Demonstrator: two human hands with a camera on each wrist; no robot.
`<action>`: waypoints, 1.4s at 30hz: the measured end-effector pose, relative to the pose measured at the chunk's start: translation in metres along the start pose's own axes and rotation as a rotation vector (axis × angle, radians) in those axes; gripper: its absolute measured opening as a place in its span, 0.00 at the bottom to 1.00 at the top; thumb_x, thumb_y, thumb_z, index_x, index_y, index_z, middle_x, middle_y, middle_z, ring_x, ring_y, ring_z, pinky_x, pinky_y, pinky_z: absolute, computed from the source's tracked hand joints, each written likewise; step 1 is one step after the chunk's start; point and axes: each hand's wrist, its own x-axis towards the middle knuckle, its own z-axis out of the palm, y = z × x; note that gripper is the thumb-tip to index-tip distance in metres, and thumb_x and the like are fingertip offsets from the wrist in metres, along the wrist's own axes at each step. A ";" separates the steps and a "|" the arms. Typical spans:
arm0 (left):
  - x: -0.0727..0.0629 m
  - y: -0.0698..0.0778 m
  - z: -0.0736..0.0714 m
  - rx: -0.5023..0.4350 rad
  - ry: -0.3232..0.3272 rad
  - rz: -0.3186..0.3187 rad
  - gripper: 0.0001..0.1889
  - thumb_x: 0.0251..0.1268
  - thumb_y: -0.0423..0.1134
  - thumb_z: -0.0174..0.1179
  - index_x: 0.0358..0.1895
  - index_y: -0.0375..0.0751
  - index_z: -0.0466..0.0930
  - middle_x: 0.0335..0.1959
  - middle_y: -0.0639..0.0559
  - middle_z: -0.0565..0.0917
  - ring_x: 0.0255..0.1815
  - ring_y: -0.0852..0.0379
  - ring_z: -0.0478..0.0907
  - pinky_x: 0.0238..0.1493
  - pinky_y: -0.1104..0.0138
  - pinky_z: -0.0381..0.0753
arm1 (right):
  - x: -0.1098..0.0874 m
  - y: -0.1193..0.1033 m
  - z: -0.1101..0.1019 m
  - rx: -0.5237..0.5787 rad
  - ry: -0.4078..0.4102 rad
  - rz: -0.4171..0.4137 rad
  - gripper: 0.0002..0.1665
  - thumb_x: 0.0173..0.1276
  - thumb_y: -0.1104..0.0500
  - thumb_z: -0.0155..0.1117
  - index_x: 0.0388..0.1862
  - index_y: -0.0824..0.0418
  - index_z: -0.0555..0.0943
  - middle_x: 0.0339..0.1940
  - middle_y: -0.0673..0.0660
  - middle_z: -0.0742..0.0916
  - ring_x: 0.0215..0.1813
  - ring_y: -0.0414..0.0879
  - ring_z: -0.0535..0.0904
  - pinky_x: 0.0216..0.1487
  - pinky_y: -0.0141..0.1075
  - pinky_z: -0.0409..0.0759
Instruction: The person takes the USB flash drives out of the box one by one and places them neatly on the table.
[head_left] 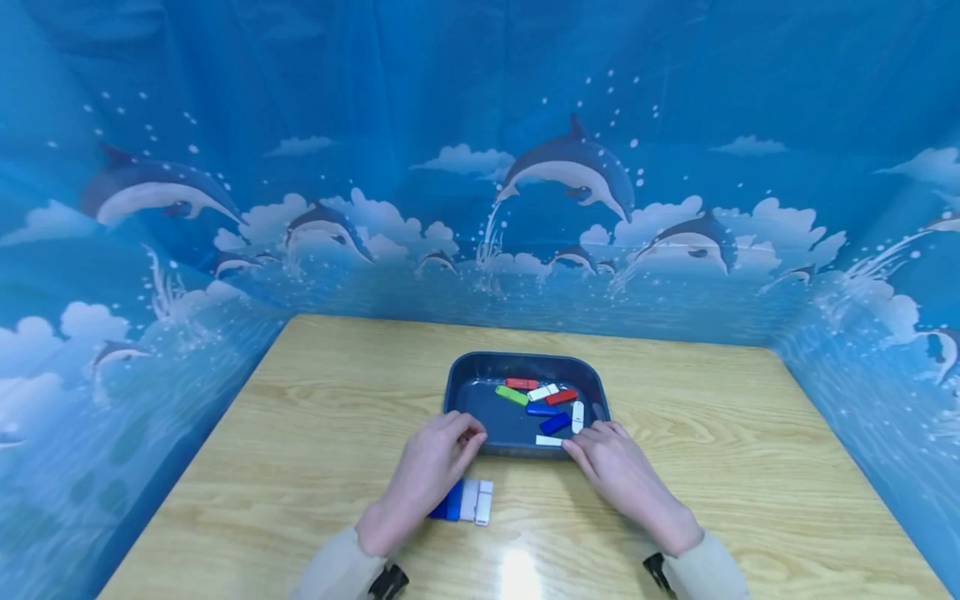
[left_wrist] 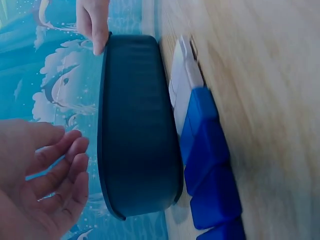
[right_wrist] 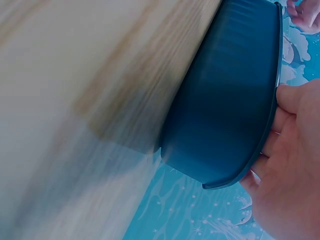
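Note:
A dark blue tray [head_left: 517, 450] stands mid-table with several USB sticks inside: red, white, blue and a green one [head_left: 512, 395]. My left hand [head_left: 442, 454] is at its front left corner; in the left wrist view its fingers are loosely bent with nothing between them. My right hand [head_left: 618, 471] is at the front right rim, thumb by the edge. Its fingers [right_wrist: 270, 145] reach past the rim and the tray wall hides their tips, so I cannot tell what they hold. A white stick [head_left: 549, 440] lies right beside that thumb.
In front of the tray, a row of blue sticks [left_wrist: 207, 150] and white sticks [head_left: 483, 502] lies side by side on the wooden table [head_left: 337, 400], partly under my left hand. A blue dolphin-print curtain [head_left: 420, 208] borders the table behind and at both sides.

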 end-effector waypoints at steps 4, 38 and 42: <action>0.006 -0.005 0.003 0.045 -0.008 0.044 0.03 0.71 0.43 0.65 0.41 0.51 0.87 0.36 0.60 0.85 0.37 0.64 0.76 0.36 0.71 0.79 | 0.000 -0.001 0.000 -0.005 0.002 -0.001 0.15 0.78 0.51 0.57 0.39 0.55 0.88 0.32 0.47 0.88 0.42 0.44 0.79 0.58 0.48 0.75; 0.011 -0.016 0.023 0.444 -0.200 0.192 0.22 0.82 0.55 0.44 0.52 0.44 0.83 0.50 0.49 0.85 0.55 0.51 0.79 0.63 0.55 0.75 | 0.002 0.003 0.000 0.020 -0.004 -0.022 0.16 0.79 0.52 0.57 0.43 0.59 0.88 0.40 0.54 0.91 0.56 0.56 0.84 0.68 0.55 0.72; 0.010 -0.016 0.024 0.436 -0.182 0.197 0.21 0.81 0.53 0.45 0.52 0.44 0.83 0.50 0.49 0.85 0.55 0.50 0.79 0.63 0.55 0.75 | 0.002 0.002 -0.004 0.030 -0.031 -0.014 0.16 0.79 0.52 0.56 0.44 0.58 0.88 0.42 0.54 0.91 0.58 0.57 0.83 0.68 0.56 0.71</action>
